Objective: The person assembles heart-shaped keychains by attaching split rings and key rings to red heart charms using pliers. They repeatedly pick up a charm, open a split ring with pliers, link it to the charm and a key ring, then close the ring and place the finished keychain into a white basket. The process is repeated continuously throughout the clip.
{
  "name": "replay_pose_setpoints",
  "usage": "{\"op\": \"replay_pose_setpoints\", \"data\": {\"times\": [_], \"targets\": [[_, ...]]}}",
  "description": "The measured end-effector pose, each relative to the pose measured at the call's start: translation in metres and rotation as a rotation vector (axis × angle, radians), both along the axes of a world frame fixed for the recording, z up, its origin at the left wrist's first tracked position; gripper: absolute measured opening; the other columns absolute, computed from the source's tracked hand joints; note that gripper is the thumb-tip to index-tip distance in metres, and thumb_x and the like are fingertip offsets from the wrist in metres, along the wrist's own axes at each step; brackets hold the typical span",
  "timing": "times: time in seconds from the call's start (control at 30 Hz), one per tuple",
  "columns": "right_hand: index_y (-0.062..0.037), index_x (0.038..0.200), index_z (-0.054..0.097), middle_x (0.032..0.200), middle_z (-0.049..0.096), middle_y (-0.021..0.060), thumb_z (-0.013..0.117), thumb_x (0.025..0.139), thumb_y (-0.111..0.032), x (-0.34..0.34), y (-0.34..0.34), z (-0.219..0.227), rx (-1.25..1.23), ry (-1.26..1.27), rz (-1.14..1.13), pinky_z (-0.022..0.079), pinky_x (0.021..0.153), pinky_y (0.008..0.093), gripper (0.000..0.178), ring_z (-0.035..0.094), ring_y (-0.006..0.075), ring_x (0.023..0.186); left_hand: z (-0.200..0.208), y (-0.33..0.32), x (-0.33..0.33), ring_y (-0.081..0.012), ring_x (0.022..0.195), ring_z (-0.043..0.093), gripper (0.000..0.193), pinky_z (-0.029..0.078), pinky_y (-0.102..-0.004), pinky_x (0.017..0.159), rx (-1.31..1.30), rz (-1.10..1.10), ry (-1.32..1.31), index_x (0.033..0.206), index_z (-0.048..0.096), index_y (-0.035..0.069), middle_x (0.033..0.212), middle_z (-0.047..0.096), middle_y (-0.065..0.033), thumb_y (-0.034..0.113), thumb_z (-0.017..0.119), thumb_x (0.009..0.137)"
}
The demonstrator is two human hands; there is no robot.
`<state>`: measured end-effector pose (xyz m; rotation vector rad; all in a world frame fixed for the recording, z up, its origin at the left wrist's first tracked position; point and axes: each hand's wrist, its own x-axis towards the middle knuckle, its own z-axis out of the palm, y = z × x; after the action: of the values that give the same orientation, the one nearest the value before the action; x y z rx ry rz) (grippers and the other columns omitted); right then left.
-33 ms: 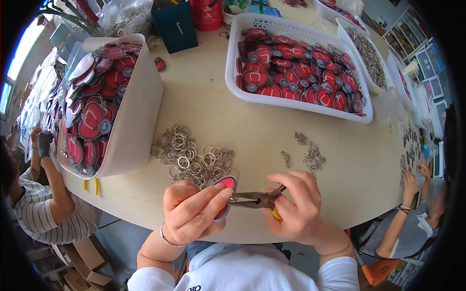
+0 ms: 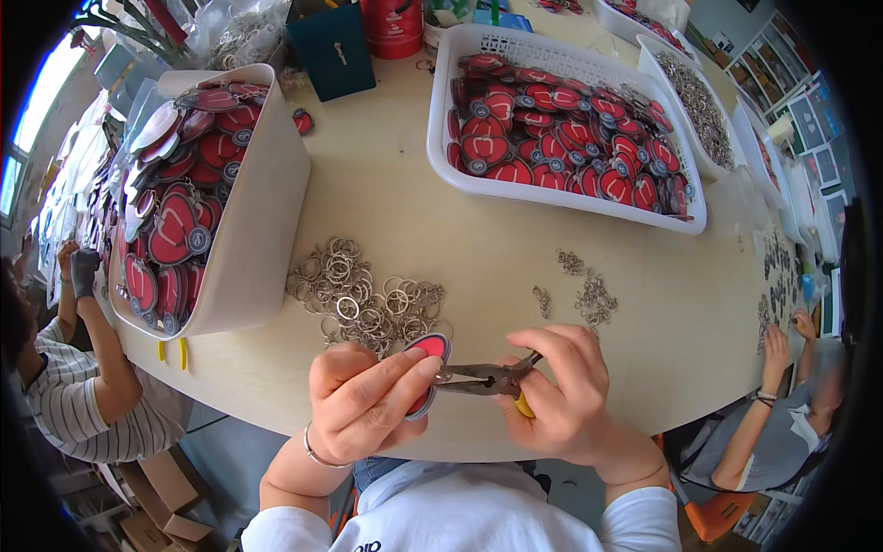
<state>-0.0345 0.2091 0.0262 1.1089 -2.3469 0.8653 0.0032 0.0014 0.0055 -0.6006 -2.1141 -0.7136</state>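
My left hand [image 2: 372, 400] pinches a red keychain charm with a grey rim [image 2: 430, 346] between thumb and fingers, over the near part of the table. My right hand [image 2: 556, 396] grips a pair of pliers [image 2: 487, 377] with dark metal jaws and a yellow handle. The tips of the jaws meet the charm's edge beside my left thumb; any small link there is too small to make out. Just beyond my left hand lies a heap of metal split rings [image 2: 363, 294]. Past my right hand lie small piles of short chain pieces [image 2: 596, 299].
A white basket [image 2: 566, 198] of red charms stands at the far right, a tall white bin [image 2: 276, 212] of them at left. Behind are a dark green box [image 2: 331, 53] and a red container [image 2: 394, 28]. Co-workers sit at both sides, their hands at the table.
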Motion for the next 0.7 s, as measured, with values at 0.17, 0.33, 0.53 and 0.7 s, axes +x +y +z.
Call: {"op": "replay_pose_setpoints", "data": {"times": [0.17, 0.33, 0.53, 0.7], "targets": [[-0.0013, 0.065, 0.057, 0.089, 0.058, 0.0125, 0.072, 0.058, -0.008, 0.003, 0.004, -0.002, 0.021, -0.058, 0.034, 0.045, 0.059, 0.0382, 0.018, 0.056, 0.0265, 0.071, 0.004, 0.003, 0.001, -0.0213, 0.073, 0.049, 0.034, 0.043, -0.0276, 0.055, 0.004, 0.002, -0.038, 0.092, 0.07, 0.002, 0.091, 0.065, -0.0067, -0.007, 0.064, 0.059], [-0.0017, 0.064, 0.056, 0.088, 0.058, 0.0134, 0.074, 0.063, -0.009, 0.008, 0.011, -0.002, 0.049, -0.145, 0.055, 0.045, 0.059, 0.0381, 0.019, 0.055, 0.0275, 0.069, 0.002, 0.002, -0.005, -0.0174, 0.069, 0.049, 0.043, 0.042, -0.0267, 0.056, -0.007, -0.038, -0.012, 0.096, 0.072, 0.002, 0.098, 0.068, -0.0044, 0.003, 0.063, 0.054], [0.0003, 0.067, 0.059, 0.092, 0.058, 0.0127, 0.073, 0.074, -0.013, -0.021, 0.002, -0.033, -0.115, 0.005, -0.048, 0.043, 0.069, 0.0397, 0.02, 0.055, 0.0281, 0.076, 0.017, -0.005, -0.022, -0.0206, 0.066, 0.053, 0.025, 0.043, -0.0295, 0.058, 0.125, 0.159, -0.01, 0.089, 0.071, 0.004, 0.081, 0.065, -0.0067, -0.006, 0.068, 0.066], [0.0008, 0.07, 0.061, 0.096, 0.058, 0.0109, 0.071, 0.076, -0.015, -0.036, 0.014, -0.053, -0.197, 0.094, -0.185, 0.042, 0.074, 0.0392, 0.02, 0.055, 0.0274, 0.084, 0.088, -0.053, -0.041, -0.0191, 0.072, 0.058, 0.015, 0.046, -0.0289, 0.064, 0.011, 0.493, 0.161, 0.094, 0.069, -0.001, 0.083, 0.066, -0.0087, -0.004, 0.063, 0.08]]}}
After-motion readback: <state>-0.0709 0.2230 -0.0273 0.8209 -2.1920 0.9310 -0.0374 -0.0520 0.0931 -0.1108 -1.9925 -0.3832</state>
